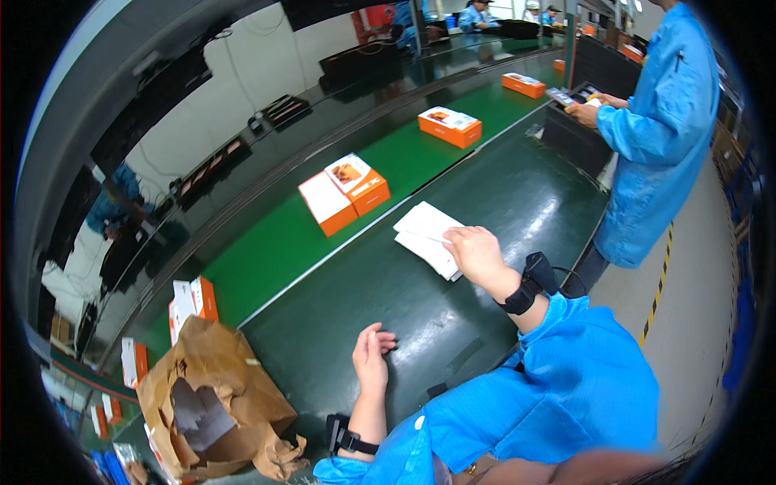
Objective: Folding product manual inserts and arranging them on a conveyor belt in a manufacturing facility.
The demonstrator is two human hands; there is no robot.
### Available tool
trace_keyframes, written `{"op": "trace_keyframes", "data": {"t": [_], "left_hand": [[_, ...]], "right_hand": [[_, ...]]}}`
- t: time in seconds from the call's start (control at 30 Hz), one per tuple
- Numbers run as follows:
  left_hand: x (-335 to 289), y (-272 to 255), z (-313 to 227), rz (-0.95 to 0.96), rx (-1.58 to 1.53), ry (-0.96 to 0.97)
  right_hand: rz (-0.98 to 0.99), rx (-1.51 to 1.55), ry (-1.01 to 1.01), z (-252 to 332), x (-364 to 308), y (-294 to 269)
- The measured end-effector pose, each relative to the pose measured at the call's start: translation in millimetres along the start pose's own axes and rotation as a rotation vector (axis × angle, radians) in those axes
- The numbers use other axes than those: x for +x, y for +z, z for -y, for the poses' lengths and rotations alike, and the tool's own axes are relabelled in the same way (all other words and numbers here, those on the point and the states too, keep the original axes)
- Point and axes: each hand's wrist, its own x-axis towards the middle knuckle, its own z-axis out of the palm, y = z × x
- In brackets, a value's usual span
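Observation:
My right hand [477, 252] reaches over the dark green tabletop [323, 303] with its fingers closed on the edge of the top white leaflet [430, 220]. That leaflet lies over a small uneven stack of similar white leaflets [428, 252]. My left hand [372, 354] holds nothing; its fingers are apart, just above the tabletop near my body. Beyond the leaflets, a pair of orange and white boxes [346, 190] sits side by side on the green conveyor belt [267, 242]. Both of my wrists wear black straps.
A torn brown paper bag [242, 380] with white sheets inside stands at the left. More orange boxes, such as one farther along [450, 127], sit on the belt. A co-worker in a blue coat [663, 137] stands at the right, holding small items above a black bin [574, 137].

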Motion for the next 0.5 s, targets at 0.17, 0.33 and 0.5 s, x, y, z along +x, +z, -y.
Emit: {"op": "trace_keyframes", "data": {"t": [0.17,0.33,0.5], "left_hand": [[0,0,-4,0.024,-0.086,-0.043],[2,-2,2,-0.099,-0.258,-0.06],[5,-10,-6,-0.267,-0.371,-0.083]], "right_hand": [[-0.231,0.227,-0.12,48,19,-31],[0.273,0.415,-0.497,123,-36,37],[0.279,0.823,-0.488,125,-33,49]]}}
